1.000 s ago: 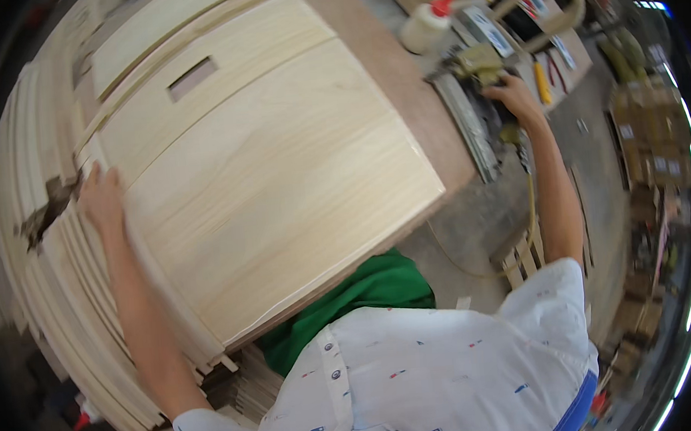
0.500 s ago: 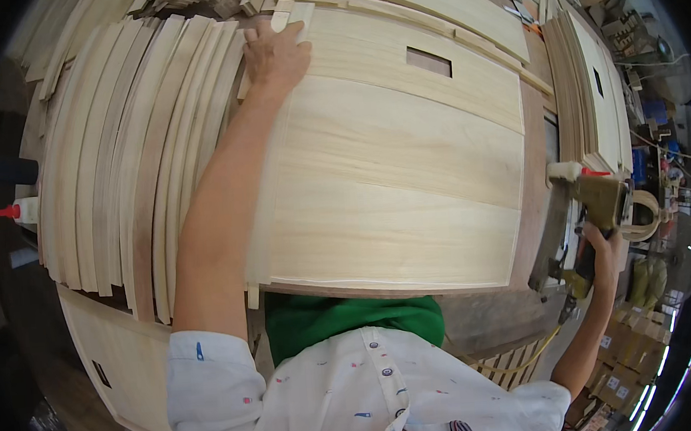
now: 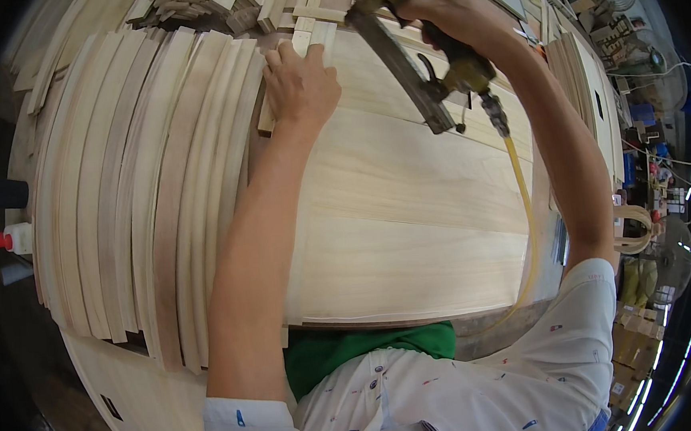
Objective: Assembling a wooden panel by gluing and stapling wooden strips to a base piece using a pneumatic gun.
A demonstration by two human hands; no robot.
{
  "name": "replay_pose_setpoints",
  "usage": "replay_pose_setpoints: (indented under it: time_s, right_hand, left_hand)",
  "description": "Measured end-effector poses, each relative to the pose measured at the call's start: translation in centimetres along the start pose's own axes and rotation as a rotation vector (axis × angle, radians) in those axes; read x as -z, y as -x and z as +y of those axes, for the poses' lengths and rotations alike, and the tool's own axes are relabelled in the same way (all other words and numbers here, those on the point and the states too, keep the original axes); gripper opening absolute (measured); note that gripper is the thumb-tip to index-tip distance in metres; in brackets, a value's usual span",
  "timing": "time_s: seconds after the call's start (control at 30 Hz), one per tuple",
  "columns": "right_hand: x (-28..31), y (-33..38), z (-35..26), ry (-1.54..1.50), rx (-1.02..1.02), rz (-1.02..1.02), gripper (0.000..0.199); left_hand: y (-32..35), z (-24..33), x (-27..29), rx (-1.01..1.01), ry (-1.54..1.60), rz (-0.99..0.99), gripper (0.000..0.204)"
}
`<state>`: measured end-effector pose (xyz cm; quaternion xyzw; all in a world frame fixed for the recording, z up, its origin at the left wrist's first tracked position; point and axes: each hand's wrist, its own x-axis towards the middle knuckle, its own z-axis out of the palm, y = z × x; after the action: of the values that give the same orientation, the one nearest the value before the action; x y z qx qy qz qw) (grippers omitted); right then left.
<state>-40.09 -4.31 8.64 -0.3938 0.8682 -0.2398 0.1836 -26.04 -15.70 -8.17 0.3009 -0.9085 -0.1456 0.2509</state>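
A pale wooden panel [image 3: 411, 235] lies flat in front of me. At its far left corner my left hand [image 3: 300, 86] is closed over a light wooden strip [image 3: 322, 34] that runs along the panel's left edge, fingers curled near the strip's end. My right hand [image 3: 435, 13] grips the handle of an air nail gun [image 3: 404, 75], held tilted above the far part of the panel. A yellow air hose [image 3: 527, 203] trails from the gun down along the panel's right side. The gun hides most of the panel's cutout.
Long wooden strips [image 3: 143, 181] stand packed together on the left, with a red-tipped white bottle [image 3: 19, 238] beyond them. Another panel [image 3: 133, 390] leans at the lower left. Stacked panels [image 3: 580, 79] sit at the far right. Loose wood pieces [image 3: 195, 6] lie at the back.
My right hand has lifted the nail gun from the right side of the panel to above its far part. My left hand stays on the strip, and the view has shifted slightly.
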Motion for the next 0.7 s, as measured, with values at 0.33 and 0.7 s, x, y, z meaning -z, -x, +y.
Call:
replay_pose_setpoints:
  time_s: [0.33,0.7]
  right_hand:
    - [-2.0,-2.8,-0.9,-0.104,-0.008,-0.049,0.018]
    - [-1.5,-2.0,-0.9,-0.112,-0.003,-0.041,0.020]
  left_hand:
    - [-0.1,0.1,0.1,0.022,0.007,0.010,0.038]
    - [-0.2,0.3,0.1,-0.020,0.000,0.014,0.040]
